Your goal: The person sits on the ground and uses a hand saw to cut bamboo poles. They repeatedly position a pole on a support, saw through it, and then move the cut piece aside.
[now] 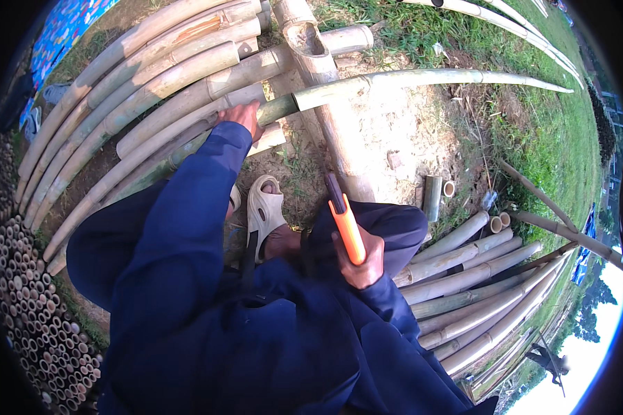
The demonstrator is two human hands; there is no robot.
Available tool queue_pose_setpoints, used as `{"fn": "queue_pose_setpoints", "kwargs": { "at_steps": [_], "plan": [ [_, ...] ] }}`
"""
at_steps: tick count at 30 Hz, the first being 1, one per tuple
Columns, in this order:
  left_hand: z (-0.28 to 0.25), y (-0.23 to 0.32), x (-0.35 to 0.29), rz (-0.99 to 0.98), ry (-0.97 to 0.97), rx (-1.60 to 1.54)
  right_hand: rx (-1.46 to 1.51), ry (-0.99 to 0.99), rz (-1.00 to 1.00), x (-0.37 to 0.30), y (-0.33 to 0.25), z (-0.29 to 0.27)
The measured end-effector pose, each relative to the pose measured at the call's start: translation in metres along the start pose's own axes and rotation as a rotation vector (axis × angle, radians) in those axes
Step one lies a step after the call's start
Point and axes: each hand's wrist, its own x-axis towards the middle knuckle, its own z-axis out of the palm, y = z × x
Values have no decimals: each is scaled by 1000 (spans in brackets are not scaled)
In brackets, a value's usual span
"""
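A long green-tan bamboo pole (394, 77) lies across a thicker bamboo support (339, 138), with a dark ring at one joint. My left hand (244, 116) is closed over this pole, left of the support. My right hand (362, 261) grips an orange-handled saw (349, 234) above my right knee. Its dark blade is seen edge-on, pointing away from me and apart from the pole. The blade's teeth cannot be made out. A beige sandal (264, 211) on my foot rests on the ground between the two hands.
Several thick bamboo poles (128, 83) lie side by side at left. More poles (464, 270) are stacked at right, near a short cut bamboo piece (432, 197). Many cut bamboo ends (41, 311) are piled at lower left. A distant person (548, 360) stands at lower right.
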Motion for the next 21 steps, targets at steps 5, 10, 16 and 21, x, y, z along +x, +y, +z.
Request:
{"fn": "queue_pose_setpoints", "kwargs": {
  "at_steps": [5, 10, 16, 21],
  "plan": [
    [-6, 8, -2, 47, 21, 11, -2, 8, -124, 51, 16, 24],
    [16, -26, 13, -45, 118, -44, -130, -85, -38, -45, -13, -35],
    [-12, 14, -5, 63, 70, -76, -13, 34, -145, 70, 22, 32],
    [-12, 0, -1, -4, -13, -27, -11, 19, -105, 25, -5, 8]
  ]
}}
